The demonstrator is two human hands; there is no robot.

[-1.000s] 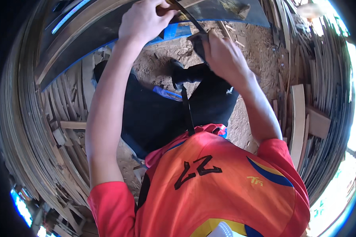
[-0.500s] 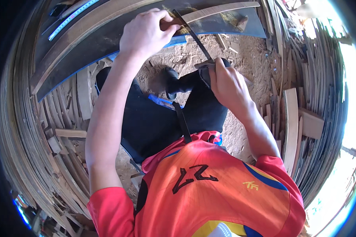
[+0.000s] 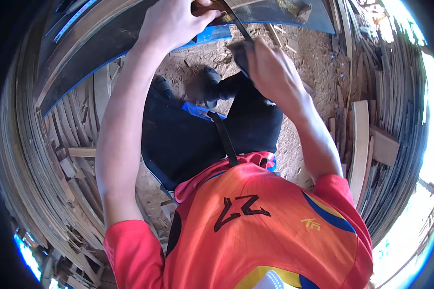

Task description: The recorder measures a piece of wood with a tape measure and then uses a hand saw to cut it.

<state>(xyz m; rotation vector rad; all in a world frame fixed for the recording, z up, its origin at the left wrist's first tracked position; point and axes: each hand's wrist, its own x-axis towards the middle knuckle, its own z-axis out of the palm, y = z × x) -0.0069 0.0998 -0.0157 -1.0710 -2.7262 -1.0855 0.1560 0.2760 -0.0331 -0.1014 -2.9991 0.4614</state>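
Observation:
My left hand (image 3: 176,21) is curled at the upper middle over a dark board (image 3: 106,50) with a blue edge, its fingertips pinched on a small piece I cannot make out, beside a long, narrow dark strip-like tool (image 3: 237,23). My right hand (image 3: 277,67) grips the near end of that tool, where a dark, bulky part is mostly covered by my fingers. The tool slants from there up past my left fingertips. A curved wooden strip (image 3: 62,72) lies along the board to the left, with a measuring strip (image 3: 74,20) beyond it.
Dense stacks of thin wood strips line the left (image 3: 31,144) and right (image 3: 398,120). Short planks (image 3: 359,149) lean at the right. Below the board are my legs, sandy ground (image 3: 294,139) with scraps, and a blue item (image 3: 193,108) between my legs.
Half a second ago my right hand had drawn the tool back toward me; now it is forward again by the board's edge. My left hand stays at the board. The view has shifted slightly.

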